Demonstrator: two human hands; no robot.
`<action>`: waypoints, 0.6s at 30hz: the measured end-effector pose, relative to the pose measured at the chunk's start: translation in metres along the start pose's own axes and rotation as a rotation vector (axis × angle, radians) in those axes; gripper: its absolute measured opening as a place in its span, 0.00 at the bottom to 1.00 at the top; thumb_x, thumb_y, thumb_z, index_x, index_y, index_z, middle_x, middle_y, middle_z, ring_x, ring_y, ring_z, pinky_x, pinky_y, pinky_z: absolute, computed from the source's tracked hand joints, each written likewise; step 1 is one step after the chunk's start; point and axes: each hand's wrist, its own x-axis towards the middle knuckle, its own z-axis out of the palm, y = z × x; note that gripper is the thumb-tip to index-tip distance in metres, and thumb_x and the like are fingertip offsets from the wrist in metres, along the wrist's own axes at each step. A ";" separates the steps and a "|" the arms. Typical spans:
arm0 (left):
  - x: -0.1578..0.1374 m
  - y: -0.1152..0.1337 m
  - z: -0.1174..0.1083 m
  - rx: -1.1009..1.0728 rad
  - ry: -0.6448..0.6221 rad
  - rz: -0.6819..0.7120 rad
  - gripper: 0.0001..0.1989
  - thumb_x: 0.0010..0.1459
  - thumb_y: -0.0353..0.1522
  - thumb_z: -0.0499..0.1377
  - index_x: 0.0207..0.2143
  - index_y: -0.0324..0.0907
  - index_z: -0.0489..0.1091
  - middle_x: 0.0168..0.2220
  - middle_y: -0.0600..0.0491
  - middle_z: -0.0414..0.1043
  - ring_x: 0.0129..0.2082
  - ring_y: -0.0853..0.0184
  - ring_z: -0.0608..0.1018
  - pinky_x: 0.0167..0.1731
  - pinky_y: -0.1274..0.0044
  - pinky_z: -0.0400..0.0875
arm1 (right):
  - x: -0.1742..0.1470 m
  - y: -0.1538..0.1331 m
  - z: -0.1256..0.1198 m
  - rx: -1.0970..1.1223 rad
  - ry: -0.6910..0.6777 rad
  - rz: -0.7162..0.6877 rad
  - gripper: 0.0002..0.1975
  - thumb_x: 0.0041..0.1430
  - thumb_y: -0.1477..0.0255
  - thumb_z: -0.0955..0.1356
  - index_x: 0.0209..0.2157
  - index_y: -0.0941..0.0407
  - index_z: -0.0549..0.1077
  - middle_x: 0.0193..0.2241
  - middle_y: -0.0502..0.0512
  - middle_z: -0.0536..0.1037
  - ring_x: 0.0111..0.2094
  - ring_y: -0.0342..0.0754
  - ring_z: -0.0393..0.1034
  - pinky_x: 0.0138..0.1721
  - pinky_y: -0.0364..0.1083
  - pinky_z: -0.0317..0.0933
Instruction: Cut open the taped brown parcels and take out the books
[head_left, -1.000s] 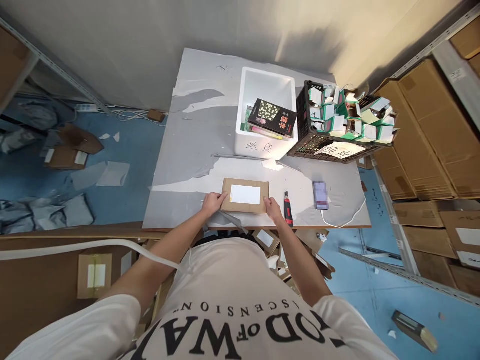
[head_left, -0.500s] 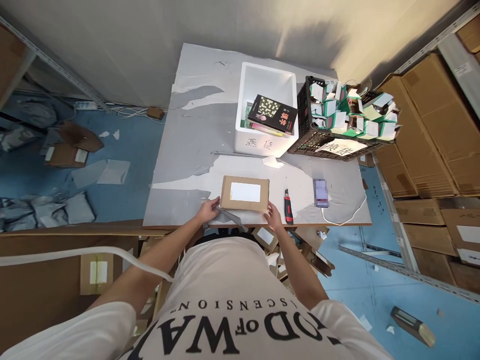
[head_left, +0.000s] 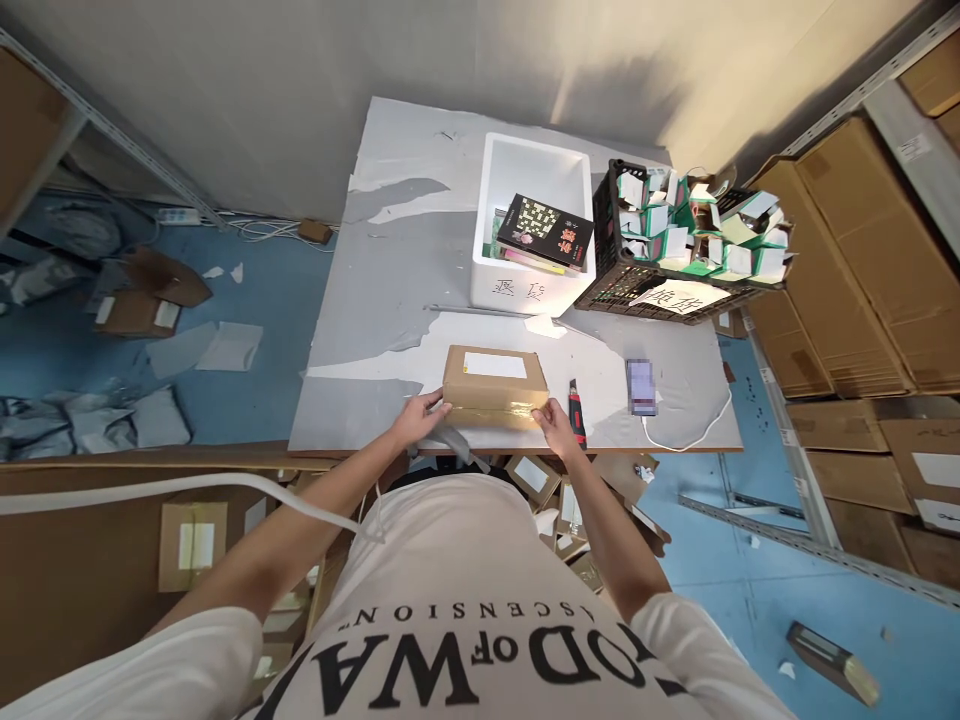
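A brown cardboard box (head_left: 491, 390) with a white label on top is held between my two hands near the table's front edge. Its taped front side now faces me. My left hand (head_left: 420, 417) grips the box's left front corner, thumb against the side. On the opposite corner, the fingers of my right hand (head_left: 553, 425) are closed. Just right of that hand lies a red and black utility knife (head_left: 576, 412). A loose grey strip (head_left: 454, 443) hangs at the table edge below the box.
Behind the box stands a white foam bin (head_left: 525, 290) holding books (head_left: 546, 232). Beside it a black crate (head_left: 615, 245) is packed with green and white cartons. A phone (head_left: 641, 387) with a white cable lies at the right of the table (head_left: 397, 260). Cardboard boxes (head_left: 532, 478) are below.
The box has tilted, its front side turning up into view with the tape showing. Both hands have closed further round its front corners.
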 end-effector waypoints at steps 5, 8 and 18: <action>0.012 0.023 -0.007 0.071 0.147 -0.104 0.28 0.57 0.48 0.50 0.44 0.36 0.76 0.29 0.53 0.77 0.30 0.64 0.74 0.30 0.77 0.65 | 0.004 -0.026 -0.001 -0.152 0.078 0.038 0.18 0.56 0.52 0.60 0.30 0.53 0.61 0.28 0.50 0.69 0.30 0.46 0.62 0.33 0.45 0.56; 0.023 0.028 -0.008 0.119 0.177 -0.177 0.28 0.56 0.50 0.50 0.33 0.37 0.79 0.22 0.54 0.72 0.27 0.65 0.72 0.27 0.78 0.60 | 0.012 -0.032 0.001 -0.250 0.095 0.123 0.19 0.57 0.51 0.58 0.27 0.53 0.59 0.24 0.48 0.66 0.27 0.45 0.59 0.31 0.44 0.53; 0.028 0.013 -0.001 0.036 0.188 -0.214 0.29 0.56 0.52 0.49 0.22 0.38 0.74 0.21 0.54 0.72 0.27 0.65 0.73 0.27 0.78 0.62 | 0.024 -0.019 0.004 -0.154 0.100 0.189 0.22 0.53 0.48 0.62 0.26 0.53 0.62 0.26 0.49 0.69 0.27 0.44 0.60 0.30 0.44 0.55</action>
